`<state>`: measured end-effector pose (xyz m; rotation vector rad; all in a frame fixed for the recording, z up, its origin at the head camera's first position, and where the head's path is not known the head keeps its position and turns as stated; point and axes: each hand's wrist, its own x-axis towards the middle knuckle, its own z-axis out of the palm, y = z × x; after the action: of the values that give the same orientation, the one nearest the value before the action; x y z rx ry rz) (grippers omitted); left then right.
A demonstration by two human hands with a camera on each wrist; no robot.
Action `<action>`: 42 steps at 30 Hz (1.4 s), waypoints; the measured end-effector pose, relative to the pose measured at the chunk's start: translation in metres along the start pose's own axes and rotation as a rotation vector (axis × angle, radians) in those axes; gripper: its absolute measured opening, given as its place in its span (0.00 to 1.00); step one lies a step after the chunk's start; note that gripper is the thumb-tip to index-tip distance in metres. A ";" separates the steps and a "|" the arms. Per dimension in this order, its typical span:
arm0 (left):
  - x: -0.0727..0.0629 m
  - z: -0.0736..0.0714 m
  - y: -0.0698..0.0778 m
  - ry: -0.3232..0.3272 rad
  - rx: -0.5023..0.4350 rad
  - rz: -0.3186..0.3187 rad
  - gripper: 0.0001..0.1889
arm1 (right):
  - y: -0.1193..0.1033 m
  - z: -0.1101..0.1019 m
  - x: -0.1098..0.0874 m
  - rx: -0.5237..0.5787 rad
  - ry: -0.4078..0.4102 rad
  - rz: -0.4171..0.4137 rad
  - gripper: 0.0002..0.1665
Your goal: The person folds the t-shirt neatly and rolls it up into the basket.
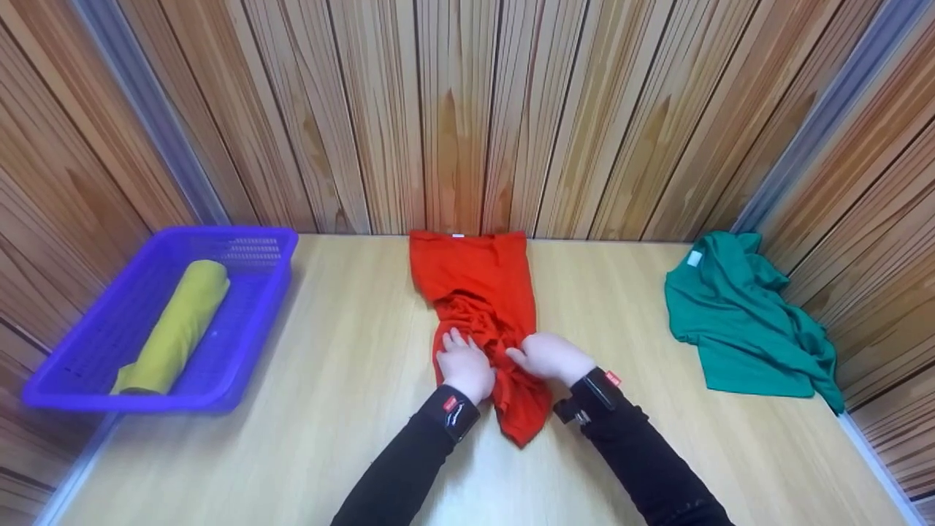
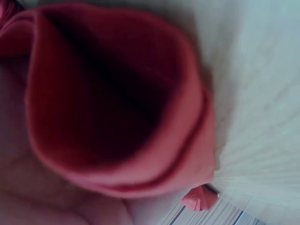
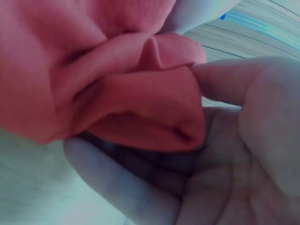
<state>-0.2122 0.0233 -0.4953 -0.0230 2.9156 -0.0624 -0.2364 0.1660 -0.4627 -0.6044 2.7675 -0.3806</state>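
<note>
A red shirt (image 1: 482,267) lies lengthwise on the table, its far end flat with a small pale tag and its middle bunched. My left hand (image 1: 465,367) rests on the bunched cloth, fingers spread forward. In the left wrist view, a wide red fabric opening (image 2: 108,108) gapes beside the blurred palm (image 2: 42,197). On the shirt's right side, my right hand (image 1: 551,358) holds the cloth with curled fingers. The right wrist view shows a folded red edge (image 3: 150,103) between its thumb and fingers.
A purple plastic basket (image 1: 266,329) at the left contains a rolled yellow cloth (image 1: 179,329). Crumpled green fabric (image 1: 752,321) with a white tag lies at the right, against the wall. Wood-patterned walls (image 1: 460,117) enclose the table (image 1: 343,329) at the back and sides.
</note>
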 end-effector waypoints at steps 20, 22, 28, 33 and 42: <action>0.015 -0.002 -0.016 0.069 -0.063 -0.110 0.41 | 0.011 0.005 0.036 -0.065 0.202 -0.065 0.21; 0.014 -0.001 -0.017 0.066 -0.053 -0.106 0.41 | 0.014 0.006 0.036 -0.059 0.214 -0.077 0.21; 0.013 0.001 -0.023 0.077 -0.046 -0.091 0.41 | 0.022 0.010 0.032 -0.029 0.222 -0.101 0.22; 0.010 0.001 -0.030 0.072 -0.029 -0.052 0.42 | 0.028 0.012 0.027 -0.013 0.246 -0.129 0.22; 0.000 0.003 -0.063 0.134 -0.139 0.166 0.38 | 0.038 0.002 0.008 -0.039 0.257 -0.179 0.30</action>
<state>-0.2110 -0.0394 -0.4960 0.2083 3.0366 0.1732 -0.2564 0.1956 -0.4783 -0.8731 2.9783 -0.4734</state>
